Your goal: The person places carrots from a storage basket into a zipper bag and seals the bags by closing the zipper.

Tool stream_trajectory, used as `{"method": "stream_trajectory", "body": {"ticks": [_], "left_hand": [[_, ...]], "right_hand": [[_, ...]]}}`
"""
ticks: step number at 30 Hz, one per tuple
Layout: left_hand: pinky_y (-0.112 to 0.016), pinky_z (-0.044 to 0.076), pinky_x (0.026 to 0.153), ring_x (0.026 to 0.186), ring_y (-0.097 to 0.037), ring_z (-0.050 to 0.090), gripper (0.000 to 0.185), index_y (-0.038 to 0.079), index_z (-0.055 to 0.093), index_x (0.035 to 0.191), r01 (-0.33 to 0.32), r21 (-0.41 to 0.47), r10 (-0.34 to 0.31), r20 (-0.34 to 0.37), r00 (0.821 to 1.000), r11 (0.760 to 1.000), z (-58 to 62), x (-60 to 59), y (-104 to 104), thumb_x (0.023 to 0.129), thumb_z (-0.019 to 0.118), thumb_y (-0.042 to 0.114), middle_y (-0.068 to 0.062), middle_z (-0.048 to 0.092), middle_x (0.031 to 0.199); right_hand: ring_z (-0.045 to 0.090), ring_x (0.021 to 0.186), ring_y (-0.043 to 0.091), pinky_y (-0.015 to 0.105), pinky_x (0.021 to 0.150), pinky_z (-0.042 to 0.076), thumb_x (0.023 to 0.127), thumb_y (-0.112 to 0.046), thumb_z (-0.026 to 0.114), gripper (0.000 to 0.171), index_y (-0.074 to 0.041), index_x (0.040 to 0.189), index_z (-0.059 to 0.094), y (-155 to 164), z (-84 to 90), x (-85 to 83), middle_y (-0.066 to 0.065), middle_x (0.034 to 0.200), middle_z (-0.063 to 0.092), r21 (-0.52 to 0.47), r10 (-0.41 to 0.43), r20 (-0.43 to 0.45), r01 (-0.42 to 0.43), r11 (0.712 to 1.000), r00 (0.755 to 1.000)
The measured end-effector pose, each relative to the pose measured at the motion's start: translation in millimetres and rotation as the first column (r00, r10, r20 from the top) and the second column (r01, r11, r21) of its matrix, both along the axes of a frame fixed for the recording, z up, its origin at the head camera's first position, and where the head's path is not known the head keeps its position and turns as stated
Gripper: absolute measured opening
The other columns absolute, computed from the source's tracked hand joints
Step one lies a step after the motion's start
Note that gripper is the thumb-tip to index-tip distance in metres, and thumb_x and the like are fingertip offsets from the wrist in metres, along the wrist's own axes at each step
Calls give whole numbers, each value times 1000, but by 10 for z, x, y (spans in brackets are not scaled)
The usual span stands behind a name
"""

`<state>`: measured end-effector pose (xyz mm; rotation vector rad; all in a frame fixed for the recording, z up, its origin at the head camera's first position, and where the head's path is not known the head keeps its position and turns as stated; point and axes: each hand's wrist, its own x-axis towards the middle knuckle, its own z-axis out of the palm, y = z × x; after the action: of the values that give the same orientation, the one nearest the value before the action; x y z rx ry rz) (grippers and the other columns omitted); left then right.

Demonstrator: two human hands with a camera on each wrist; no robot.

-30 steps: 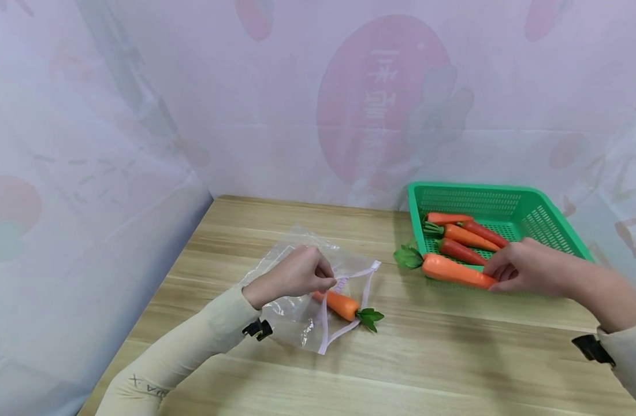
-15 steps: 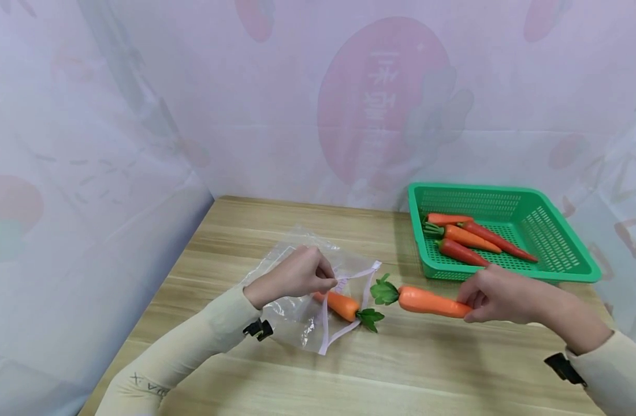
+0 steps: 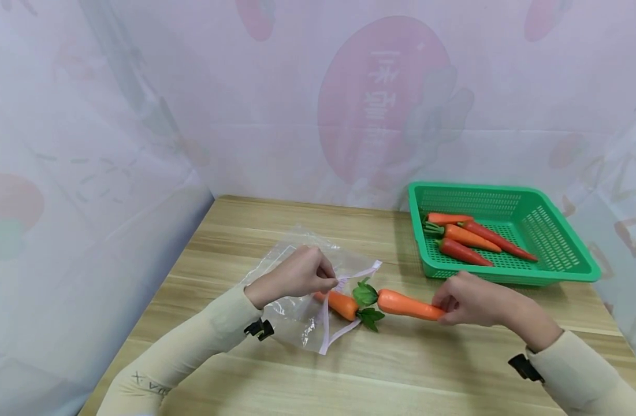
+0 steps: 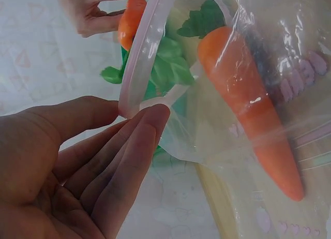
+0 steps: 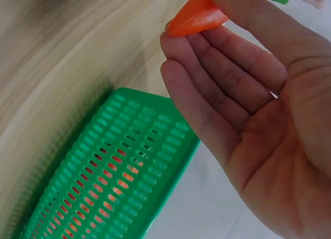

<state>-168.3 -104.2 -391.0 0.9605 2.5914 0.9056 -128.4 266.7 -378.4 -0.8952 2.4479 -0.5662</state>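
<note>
My left hand (image 3: 302, 274) pinches the pink-edged mouth of a clear plastic zip bag (image 3: 302, 329) between thumb and fingertips, holding it apart. Inside the bag lies an orange carrot (image 4: 248, 109), its green leaves (image 3: 369, 318) poking out past the opening. My right hand (image 3: 471, 300) grips a second orange carrot (image 3: 406, 304) by its narrow tip. That carrot points leaf-first to the left, its leafy top (image 3: 365, 293) right at the bag's mouth. In the right wrist view, the carrot's tip (image 5: 199, 19) sits between thumb and fingers.
A green plastic basket (image 3: 510, 274) stands at the back right of the wooden table (image 3: 401, 370). It holds several orange and red carrots (image 3: 465, 251). A pale printed cloth (image 3: 276, 162) hangs behind and beside the table.
My right hand has carried the second carrot from the basket's front edge leftward and nearer, up to the bag's mouth. My left hand keeps its hold on the bag, nearly still.
</note>
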Motion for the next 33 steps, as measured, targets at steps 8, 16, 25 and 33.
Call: {"method": "stream_trajectory", "body": {"ticks": [8,16,25,33], "left_hand": [[-15,57,64,67,2,70,11,4,85,89,12,8,-12,-9,1000,1000,12,-4,14,93,78,12,-2,81,79],[-17,58,65,69,0,71,9,5,85,90,1,-6,-1,4,1000,1000,0,15,8,93,78,11,-1,81,81],[-17,58,65,69,0,70,10,4,85,90,13,-6,-13,-13,1000,1000,17,5,7,93,78,10,-2,81,81],[-17,58,66,70,0,71,9,5,85,92,6,11,-6,10,1000,1000,1,25,-3,93,78,10,-2,82,83]], "right_hand": [[60,72,-5,20,66,55,89,-17,85,6,-17,92,80,-172,-102,-67,-14,81,72,29,5,-63,-3,1000,998],[57,68,-5,19,65,54,89,-16,84,4,-15,89,80,-374,-247,-148,-13,79,72,30,33,-109,-30,999,994],[56,65,-5,18,62,52,89,-16,84,6,-13,87,79,-566,-322,-179,-11,76,71,-34,14,-163,-20,999,987],[55,64,-5,17,60,51,88,-14,85,7,-9,89,79,-728,-433,-155,-8,76,73,-126,-55,-253,23,992,966]]}}
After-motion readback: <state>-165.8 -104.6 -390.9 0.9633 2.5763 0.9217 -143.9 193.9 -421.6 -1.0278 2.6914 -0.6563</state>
